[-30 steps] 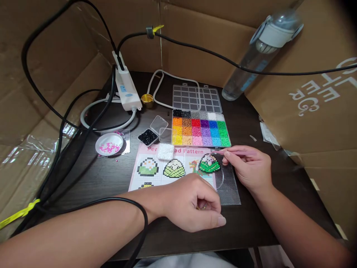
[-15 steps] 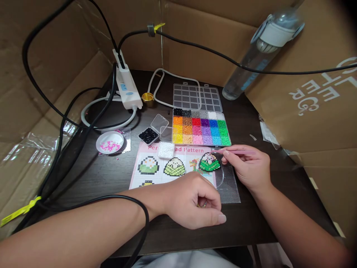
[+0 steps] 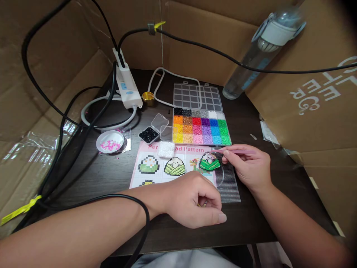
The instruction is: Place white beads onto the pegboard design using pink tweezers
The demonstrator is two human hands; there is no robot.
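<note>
Pink tweezers (image 3: pixel 239 152) are pinched in the grip of the right hand (image 3: pixel 249 167), their tip held at the top of the green-and-white bead figure (image 3: pixel 209 163), which is placed at the upper left of the clear pegboard (image 3: pixel 231 188). The pattern sheet (image 3: pixel 161 165) is partly covered by the loosely curled left hand (image 3: pixel 193 201); whether anything is gripped there cannot be told.

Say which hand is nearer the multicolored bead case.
Right. The right hand is by the near right corner of the bead case; the left hand is farther off, lower in view.
</note>
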